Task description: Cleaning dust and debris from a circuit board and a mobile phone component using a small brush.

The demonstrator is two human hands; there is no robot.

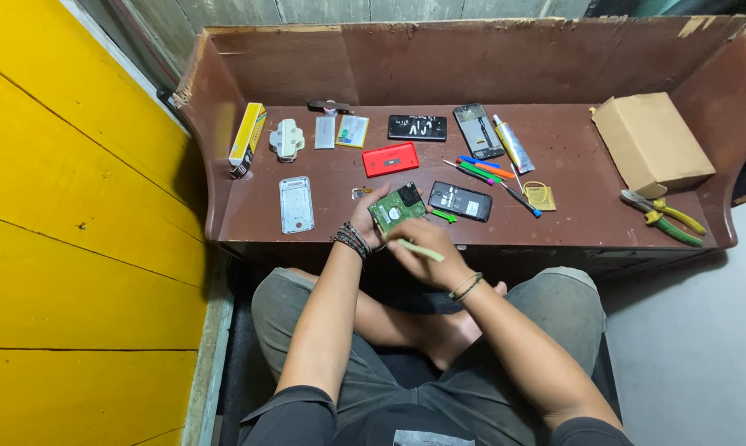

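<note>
Green circuit board (398,208) pinched in left hand (366,221), pale tool (421,250) gripped in right hand (427,248); opened phone shell (460,201) at three o'clock, reassembly apparently pending.

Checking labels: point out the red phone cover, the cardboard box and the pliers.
red phone cover (390,158), head view, middle of its face.
cardboard box (652,142), head view, top face.
pliers (669,220), head view, green-yellow handles.

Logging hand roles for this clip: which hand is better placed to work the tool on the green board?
Right, most likely. The right hand already grips the pale slim tool just beside the green circuit board, while the left hand is occupied cradling that board from below.
</note>
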